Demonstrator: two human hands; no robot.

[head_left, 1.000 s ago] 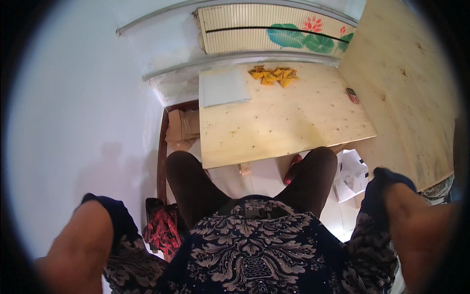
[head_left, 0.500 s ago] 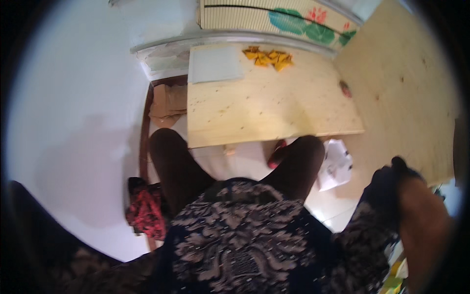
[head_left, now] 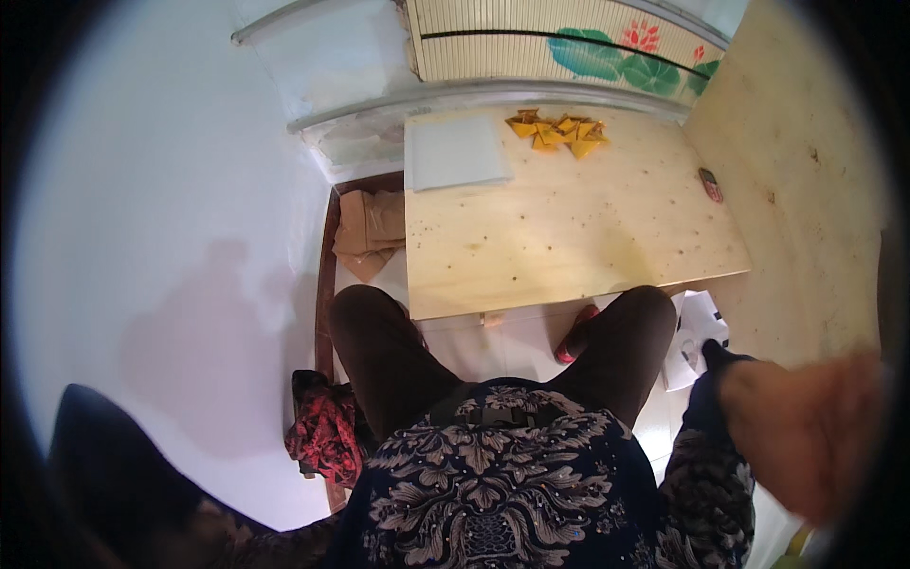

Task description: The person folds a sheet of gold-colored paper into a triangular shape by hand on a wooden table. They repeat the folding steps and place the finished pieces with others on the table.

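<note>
My right hand (head_left: pixel 801 427) is raised at the lower right, close up and smeared by motion. Its fingers cannot be made out, and I see nothing held in it. A dark sleeve (head_left: pixel 104 436) rises at the lower left; my left hand does not show. Ahead of my knees stands a light wooden table (head_left: pixel 569 228). Towards its far edge lies a pile of small yellow-orange triangular packets (head_left: pixel 559 131). Left of the pile rests a flat white rectangular sheet or board (head_left: pixel 457 154). A small red and dark phone-like object (head_left: pixel 711 185) lies at the table's right side.
A wooden panel (head_left: pixel 796 190) stands along the right. Folded brown cardboard (head_left: pixel 370 232) sits left of the table. A white bag (head_left: pixel 697 332) is beside my right knee, and red and black cloth (head_left: pixel 327 431) lies at my left. A white wall (head_left: pixel 171 190) closes the left side.
The view has shifted, so the table and everything on it appear lower and further right. My right hand has turned and its forearm has swung, with the hand now more blurred.
</note>
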